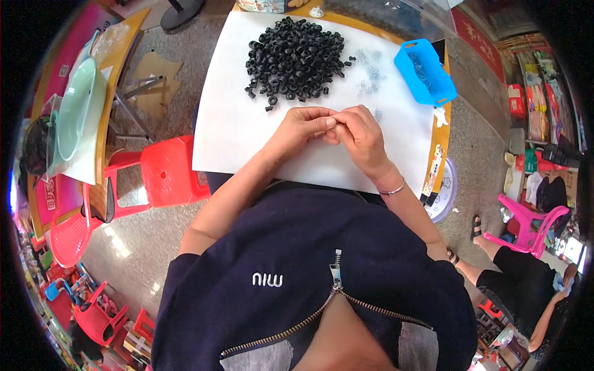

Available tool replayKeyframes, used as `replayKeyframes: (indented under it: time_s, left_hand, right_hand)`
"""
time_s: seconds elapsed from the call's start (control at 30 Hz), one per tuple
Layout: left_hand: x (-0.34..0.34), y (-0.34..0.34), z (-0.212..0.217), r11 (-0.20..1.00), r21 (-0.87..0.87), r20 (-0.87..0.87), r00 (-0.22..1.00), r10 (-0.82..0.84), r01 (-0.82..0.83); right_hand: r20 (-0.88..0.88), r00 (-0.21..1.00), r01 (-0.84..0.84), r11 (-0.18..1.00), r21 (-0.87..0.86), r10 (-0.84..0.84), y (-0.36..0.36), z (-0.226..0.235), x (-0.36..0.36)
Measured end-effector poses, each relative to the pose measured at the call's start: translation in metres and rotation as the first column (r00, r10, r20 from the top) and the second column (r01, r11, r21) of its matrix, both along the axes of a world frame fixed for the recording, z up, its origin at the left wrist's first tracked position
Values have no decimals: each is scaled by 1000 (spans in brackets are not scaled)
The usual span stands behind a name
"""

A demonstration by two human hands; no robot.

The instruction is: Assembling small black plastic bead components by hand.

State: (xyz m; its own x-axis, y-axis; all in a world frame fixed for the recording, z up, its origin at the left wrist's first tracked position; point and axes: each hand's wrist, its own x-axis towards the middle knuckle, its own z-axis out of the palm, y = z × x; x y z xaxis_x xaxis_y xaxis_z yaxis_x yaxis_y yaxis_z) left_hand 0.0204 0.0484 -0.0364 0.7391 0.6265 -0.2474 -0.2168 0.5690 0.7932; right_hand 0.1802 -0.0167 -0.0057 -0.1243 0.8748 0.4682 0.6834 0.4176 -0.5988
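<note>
Black rubber rings lie heaped in a loose pile (296, 57) near the far edge of the white sheet (229, 123) that covers the worktop, with a scatter of small silvery metal pieces (370, 71) just to the right of the pile and a blue plastic basket (425, 70) at the sheet's far right corner. The person's left hand (301, 128) and right hand (362, 137) meet over the middle of the sheet, nearer its front edge, fingertips pressed together on something too small to make out between them; whether it is a ring, a metal piece or both cannot be told. Judging from the two heaps, the step in hand looks like fitting one small part to another by touch. The next move would call for a firm pinch held steady while the parts seat, then a short reach to the pile at the far edge.
</note>
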Motion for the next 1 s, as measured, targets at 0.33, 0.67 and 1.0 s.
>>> replayKeyframes:
  time_s: [0.33,0.67,1.0]
  left_hand:
    - [-1,3,12,993,-79,-8,996,-86,85]
    - [12,-18,20,994,98,-181,981,68,-50]
    - [7,-16,21,982,-166,34,995,94,-87]
  right_hand:
    - [-312,943,11,948,-319,-116,-8,12,-6]
    - [-346,910,188,972,-144,-227,11,-21,-35]
    - [-685,578,-112,788,-606,-444,3,16,-40]
